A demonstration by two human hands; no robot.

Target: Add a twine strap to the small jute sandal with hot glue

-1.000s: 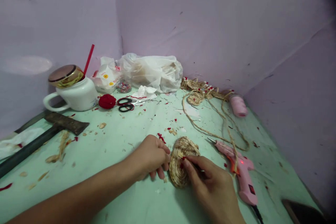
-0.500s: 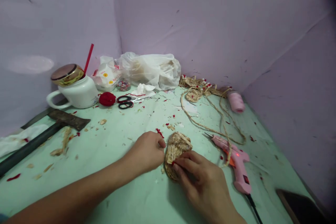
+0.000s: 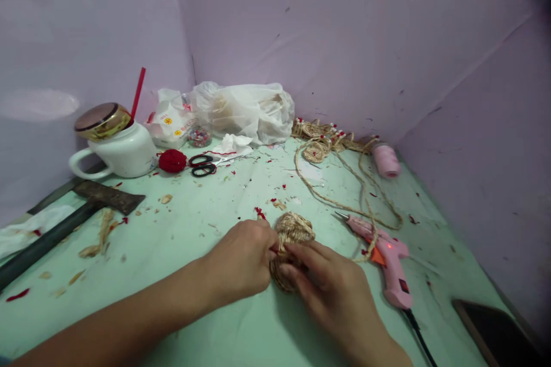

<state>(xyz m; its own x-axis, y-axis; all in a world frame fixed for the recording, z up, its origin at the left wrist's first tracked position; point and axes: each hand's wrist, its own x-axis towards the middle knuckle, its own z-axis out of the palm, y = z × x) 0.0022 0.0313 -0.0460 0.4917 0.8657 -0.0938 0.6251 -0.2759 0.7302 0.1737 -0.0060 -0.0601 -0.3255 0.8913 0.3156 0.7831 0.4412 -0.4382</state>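
Note:
A small oval woven straw piece [image 3: 293, 228] stands on the table between my hands, its lower part partly covered by fingers. My left hand [image 3: 247, 255] is closed, its fingertips against the piece's left side. A speck of red shows at those fingertips, too small to name. My right hand [image 3: 333, 289] has thumb and fingers closed on the front of the woven piece. Just behind my left hand lies a small red yarn tuft [image 3: 259, 213]. To the right of my right hand is a pink glue gun [image 3: 390, 258], its red light lit and its nozzle pointing left.
A hammer [image 3: 109, 198] lies at left, near a white mug [image 3: 124, 152]. Red yarn [image 3: 173, 161], scissors [image 3: 203, 165] and a plastic bag [image 3: 253, 112] sit at the back. Straw cord [image 3: 329, 202] loops behind the glue gun. A pink spool [image 3: 386, 160] and a dark phone-like slab [image 3: 495, 332] are at right.
My left hand has moved right and now touches the woven piece. My right fingers have shifted slightly up on it. The whole view has shifted a little.

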